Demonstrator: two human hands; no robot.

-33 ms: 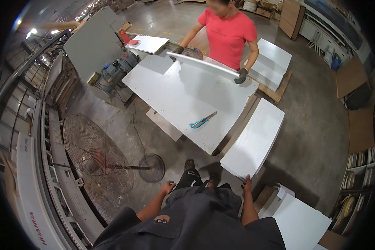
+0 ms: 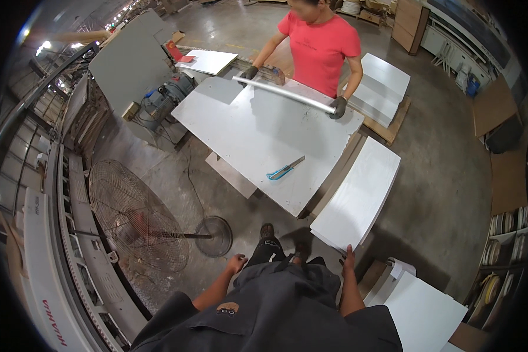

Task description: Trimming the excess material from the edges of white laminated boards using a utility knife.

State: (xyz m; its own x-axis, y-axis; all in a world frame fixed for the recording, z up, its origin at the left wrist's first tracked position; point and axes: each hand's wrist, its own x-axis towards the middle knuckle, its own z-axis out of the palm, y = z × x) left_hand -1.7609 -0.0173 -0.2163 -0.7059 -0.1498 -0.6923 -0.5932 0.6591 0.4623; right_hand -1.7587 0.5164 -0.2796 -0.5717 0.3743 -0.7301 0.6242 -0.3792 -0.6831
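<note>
My left hand (image 2: 237, 263) hangs beside my left hip, its fingers loosely curled with nothing seen in them. My right hand (image 2: 348, 258) is at the near corner of a stack of white panels (image 2: 358, 190), fingers stretched out and seeming to touch its edge; it grips nothing. Ahead of me stands a white-topped worktable (image 2: 240, 138). A utility knife with a blue handle (image 2: 283, 170) lies near the table's front. Across the table, a co-worker in a red shirt and dark gloves holds a white panel (image 2: 284, 95) by its two ends, almost edge-on to me.
A round pedestal fan (image 2: 136, 217) stands on the left, its base (image 2: 213, 237) on the floor. Beyond it is a machine with a motor (image 2: 170, 91). More white panels (image 2: 419, 311) lie at my lower right, others (image 2: 376, 88) behind the table. Shelves with rolls (image 2: 498, 246) line the right.
The co-worker's panel has come slightly down toward the table and tilted, showing more of its edge. My hands and the knife stay where they were.
</note>
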